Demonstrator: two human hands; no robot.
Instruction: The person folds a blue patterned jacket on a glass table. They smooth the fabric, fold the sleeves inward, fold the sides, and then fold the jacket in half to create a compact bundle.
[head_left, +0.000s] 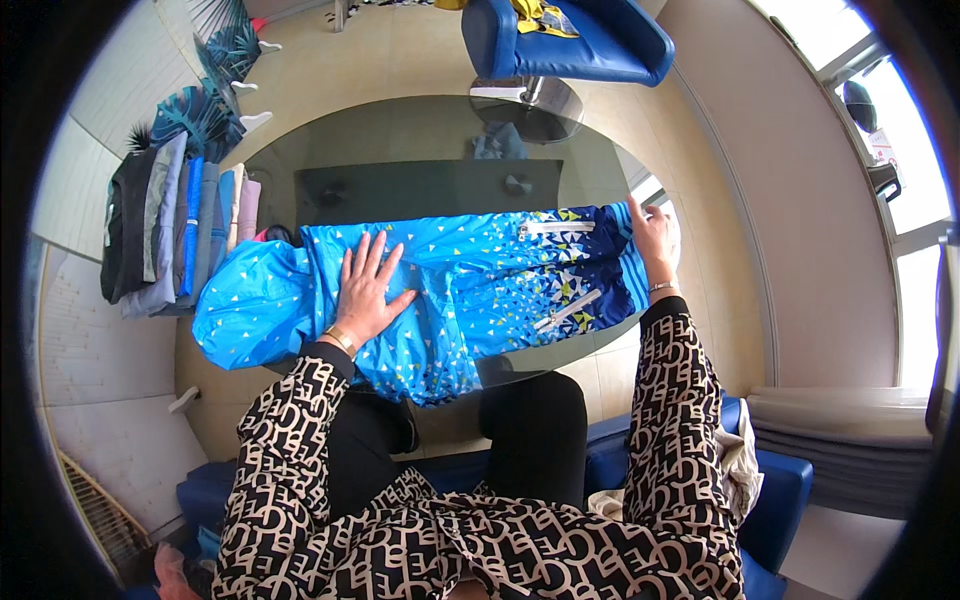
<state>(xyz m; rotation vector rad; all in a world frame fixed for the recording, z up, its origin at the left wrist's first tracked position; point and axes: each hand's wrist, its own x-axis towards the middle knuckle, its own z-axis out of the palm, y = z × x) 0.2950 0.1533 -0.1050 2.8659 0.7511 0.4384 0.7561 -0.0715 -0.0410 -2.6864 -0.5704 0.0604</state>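
A bright blue hooded jacket (420, 270) with small triangle prints lies lengthwise across an oval glass table (420, 135). Its hood (251, 300) hangs past the table's left side, and two pale zips show near the dark blue, striped hem end. My left hand (367, 296) presses flat on the jacket beside the hood, fingers spread, holding nothing. At the right end, my right hand (652, 232) has its fingers bent around the striped hem (634, 274). Part of the fabric bunches over the table's near edge, above my knees.
A row of folded clothes (176, 225) stands at the left, next to the table. Beyond the far edge is a blue swivel chair (592, 49) with a yellow garment (544, 19) on it. Windows (915, 172) line the right side; pale fabric (742, 450) lies by my right elbow.
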